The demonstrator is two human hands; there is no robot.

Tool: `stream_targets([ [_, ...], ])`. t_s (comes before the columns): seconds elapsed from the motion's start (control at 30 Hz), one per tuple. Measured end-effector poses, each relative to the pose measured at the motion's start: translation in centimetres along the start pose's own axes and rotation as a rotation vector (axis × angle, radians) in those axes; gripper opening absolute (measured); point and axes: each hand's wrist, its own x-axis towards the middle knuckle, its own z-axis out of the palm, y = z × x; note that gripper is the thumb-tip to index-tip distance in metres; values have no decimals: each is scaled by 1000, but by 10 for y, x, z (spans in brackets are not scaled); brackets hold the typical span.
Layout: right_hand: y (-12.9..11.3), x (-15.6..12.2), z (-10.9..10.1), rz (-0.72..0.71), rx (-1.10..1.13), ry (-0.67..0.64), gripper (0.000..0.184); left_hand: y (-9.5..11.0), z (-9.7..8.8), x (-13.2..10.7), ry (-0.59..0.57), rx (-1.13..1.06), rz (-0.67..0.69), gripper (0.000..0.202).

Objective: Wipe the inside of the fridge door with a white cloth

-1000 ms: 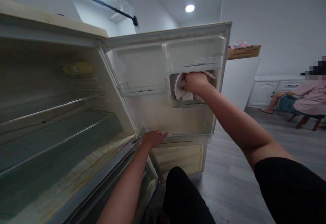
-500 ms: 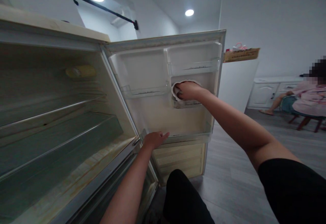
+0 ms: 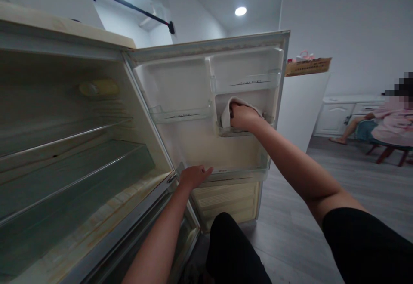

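My right hand is closed on a pale cloth, pressing it inside the small clear door bin of an open fridge door. Part of the cloth shows around the fingers, and the fingertips are hidden in it. Lower down, my left hand grips the rim of the long clear bottom door shelf near its hinge-side end. Its thumb points right, while the other fingers are mostly out of sight.
To the left, the fridge compartment has glass shelves and brown stains along its front edge. A cardboard box stands on a white surface behind the door. A person sits on a stool at the far right.
My right hand has shifted slightly right within the small door bin, and the cloth now stands up in a fold at its left. My left hand keeps its place on the shelf.
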Motion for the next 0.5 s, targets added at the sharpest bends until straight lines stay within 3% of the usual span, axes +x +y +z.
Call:
stream_targets([
  [0.13, -3, 1, 3, -44, 7, 0, 45, 0, -1, -2, 14, 0, -9, 71],
  [0.5, -7, -5, 5, -87, 1, 75, 42, 0, -5, -6, 17, -14, 10, 66],
])
